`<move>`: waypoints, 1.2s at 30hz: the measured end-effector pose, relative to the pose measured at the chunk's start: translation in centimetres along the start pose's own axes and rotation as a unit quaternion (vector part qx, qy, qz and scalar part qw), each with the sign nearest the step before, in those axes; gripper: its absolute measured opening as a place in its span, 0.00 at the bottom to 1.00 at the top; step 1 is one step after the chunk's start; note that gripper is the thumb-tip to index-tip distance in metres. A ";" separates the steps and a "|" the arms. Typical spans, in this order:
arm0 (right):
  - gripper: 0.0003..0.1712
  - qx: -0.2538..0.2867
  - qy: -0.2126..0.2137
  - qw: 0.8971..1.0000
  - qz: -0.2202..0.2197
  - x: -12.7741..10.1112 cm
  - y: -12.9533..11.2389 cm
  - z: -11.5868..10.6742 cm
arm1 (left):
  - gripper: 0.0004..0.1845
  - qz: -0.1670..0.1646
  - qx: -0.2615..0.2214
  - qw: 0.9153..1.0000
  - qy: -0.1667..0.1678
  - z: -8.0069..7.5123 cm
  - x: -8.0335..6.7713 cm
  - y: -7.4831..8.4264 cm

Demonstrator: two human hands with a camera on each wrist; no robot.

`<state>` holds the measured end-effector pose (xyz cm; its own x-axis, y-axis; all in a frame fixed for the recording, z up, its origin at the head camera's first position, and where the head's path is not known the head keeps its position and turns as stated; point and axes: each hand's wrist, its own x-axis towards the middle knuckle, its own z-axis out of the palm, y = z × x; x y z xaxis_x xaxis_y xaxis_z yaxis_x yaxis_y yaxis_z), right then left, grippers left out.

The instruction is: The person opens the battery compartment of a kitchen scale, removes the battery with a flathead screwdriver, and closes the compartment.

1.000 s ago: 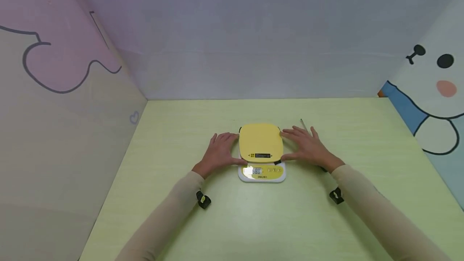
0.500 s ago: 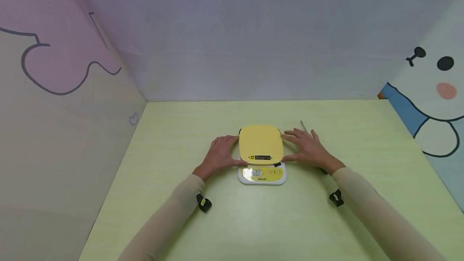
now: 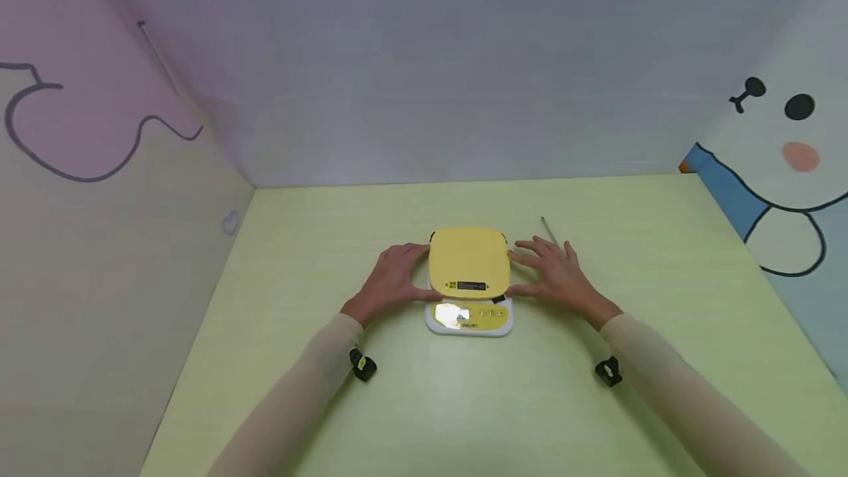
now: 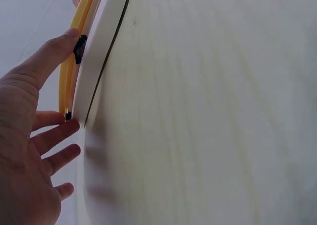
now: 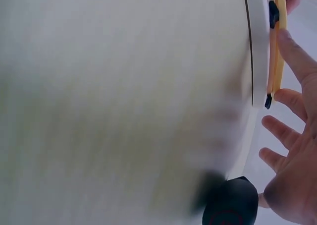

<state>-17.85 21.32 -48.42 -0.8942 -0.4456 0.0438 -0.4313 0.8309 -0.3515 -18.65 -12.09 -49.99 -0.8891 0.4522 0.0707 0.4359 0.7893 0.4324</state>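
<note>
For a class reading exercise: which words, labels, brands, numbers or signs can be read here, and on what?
No word or number reads clearly.
Yellow plate: small arrowheads pointing left and right, and a four-square sign.
Dark label on the plate: print too small.
Scale panel: brand lettering blurred, button marks too small.
Display: glare hides any number.
Black object, right wrist view: red mark, unreadable.

Left hand (image 3: 392,277) and right hand (image 3: 558,278) face each other, splayed.
</note>
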 end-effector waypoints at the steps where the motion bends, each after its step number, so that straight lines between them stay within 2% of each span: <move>1: 0.46 -0.003 0.004 1.000 0.003 -0.1 -0.2 0.1 | 0.53 0.005 0.001 1.000 -0.002 -0.1 0.1 -0.2; 4: 0.44 -0.002 0.021 1.000 0.013 -0.5 -0.7 0.4 | 0.52 0.019 -0.002 1.000 -0.008 -0.4 0.4 -0.5; 8: 0.44 0.009 0.030 0.999 0.025 -1.0 -1.1 0.7 | 0.52 0.016 -0.001 1.000 -0.023 -0.7 0.9 -0.7; 12: 0.43 0.005 0.024 0.999 0.025 -0.8 -0.9 0.5 | 0.54 -0.006 0.004 0.999 -0.039 -0.7 0.8 -0.6; 15: 0.43 0.000 0.016 1.000 0.015 -0.2 -0.2 0.0 | 0.57 -0.025 0.015 0.999 -0.043 -0.6 0.2 0.0; 22: 0.52 -0.002 -0.055 0.998 -0.007 2.8 1.2 -2.0 | 0.62 -0.038 0.076 0.996 -0.034 -0.1 -2.1 2.0; 26: 0.55 -0.001 -0.089 0.996 -0.019 4.6 1.7 -2.6 | 0.63 -0.053 0.095 0.993 -0.035 0.4 -3.0 2.9; 31: 0.55 0.010 -0.123 0.992 -0.016 5.8 1.9 -2.8 | 0.61 -0.061 0.092 0.993 -0.036 0.8 -3.6 3.9; 36: 0.56 0.010 -0.154 0.988 -0.005 6.4 2.1 -2.7 | 0.59 -0.051 0.107 0.992 -0.037 1.3 -3.6 4.1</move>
<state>-24.79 21.15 -46.37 -0.8095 -0.5370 -0.2373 -0.4350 0.8200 -0.3719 -13.47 -9.97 -49.61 -0.9212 0.3877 -0.0328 0.3702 0.8993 0.2330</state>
